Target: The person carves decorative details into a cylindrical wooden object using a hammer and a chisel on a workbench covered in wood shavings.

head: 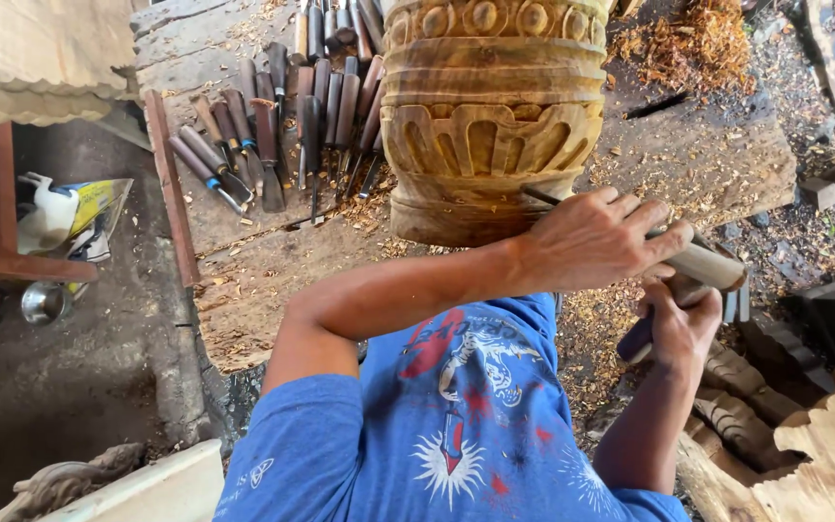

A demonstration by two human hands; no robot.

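Now 2 hands work at the base of a carved wooden drum.

Firmly, the left hand (596, 237) closes around a chisel (698, 261); its blade runs out from the fist and touches the lower edge of the carved wooden drum (490, 116). Just below this grip, the right hand (678, 324) is wrapped around a dark-handled mallet (635, 340), near the chisel's handle end. Beyond the fist, past the drum, a row of spare chisels (282, 126) lies on the plank bench (263, 280).
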